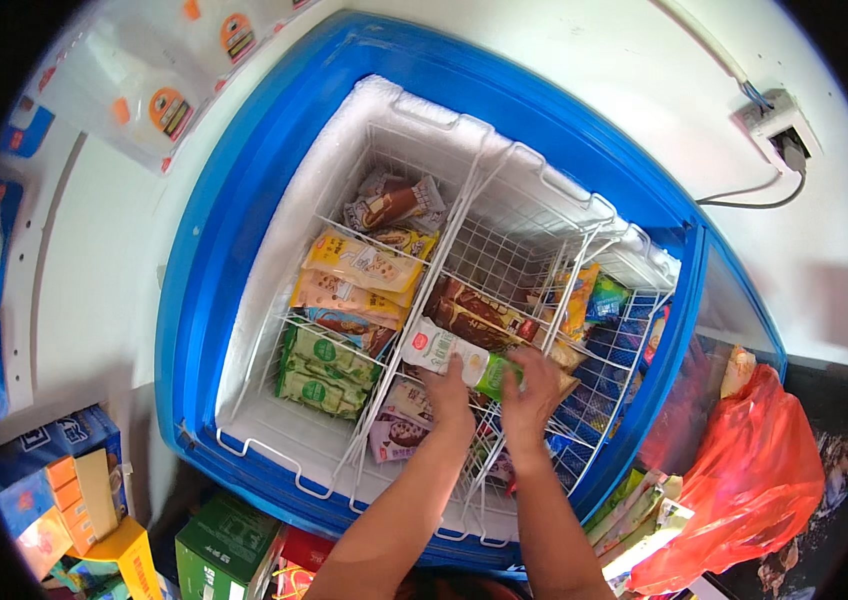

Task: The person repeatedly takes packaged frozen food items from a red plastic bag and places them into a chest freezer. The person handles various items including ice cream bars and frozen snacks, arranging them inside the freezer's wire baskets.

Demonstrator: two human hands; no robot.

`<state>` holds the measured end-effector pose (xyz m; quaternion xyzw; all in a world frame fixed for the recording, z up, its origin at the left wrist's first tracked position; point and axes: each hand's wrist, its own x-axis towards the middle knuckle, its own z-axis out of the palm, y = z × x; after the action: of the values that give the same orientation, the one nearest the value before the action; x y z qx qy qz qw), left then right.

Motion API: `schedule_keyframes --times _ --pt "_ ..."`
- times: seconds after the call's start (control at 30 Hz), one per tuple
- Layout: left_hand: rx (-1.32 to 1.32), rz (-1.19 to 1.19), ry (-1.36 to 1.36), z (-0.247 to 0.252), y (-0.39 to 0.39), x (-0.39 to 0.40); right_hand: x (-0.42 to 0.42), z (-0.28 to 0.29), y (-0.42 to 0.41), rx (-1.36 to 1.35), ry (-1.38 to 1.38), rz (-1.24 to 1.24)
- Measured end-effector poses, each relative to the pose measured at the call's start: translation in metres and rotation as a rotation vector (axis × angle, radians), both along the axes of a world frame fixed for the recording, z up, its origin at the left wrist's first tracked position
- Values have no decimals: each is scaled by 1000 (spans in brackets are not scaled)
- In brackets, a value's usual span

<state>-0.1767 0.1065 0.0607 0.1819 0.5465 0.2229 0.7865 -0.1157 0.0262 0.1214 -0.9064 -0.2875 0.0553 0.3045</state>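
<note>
A white-and-green ice cream packet lies across my fingers above the middle basket of an open chest freezer. My left hand holds its near side, with the thumb on the white wrapper. At the green end, my right hand has its fingers curled over the wrapper. Just beyond are brown ice cream packets. White-and-purple packets sit to the left of my left forearm. White wire baskets divide the freezer, whose inner wall is coated with frost.
The blue freezer rim surrounds the baskets. Yellow packets and green packets fill the left basket. A glass lid is at the right, near a red plastic bag. A green carton stands below left; a wall socket is at upper right.
</note>
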Motion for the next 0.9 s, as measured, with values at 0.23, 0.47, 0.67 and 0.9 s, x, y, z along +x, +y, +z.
schedule_keyframes --times 0.23,0.47,0.67,0.9 --pt "723 -364 250 71 13 -25 -9 -3 20 -56 29 149" --pt "1497 -1148 268 46 64 -39 -40 -1 10 -121 66 4" --pt "1512 -1366 165 52 79 -37 -34 -5 -21 -109 50 17" --pt "1666 -1442 231 41 95 -20 -25 -12 0 -44 32 -61"
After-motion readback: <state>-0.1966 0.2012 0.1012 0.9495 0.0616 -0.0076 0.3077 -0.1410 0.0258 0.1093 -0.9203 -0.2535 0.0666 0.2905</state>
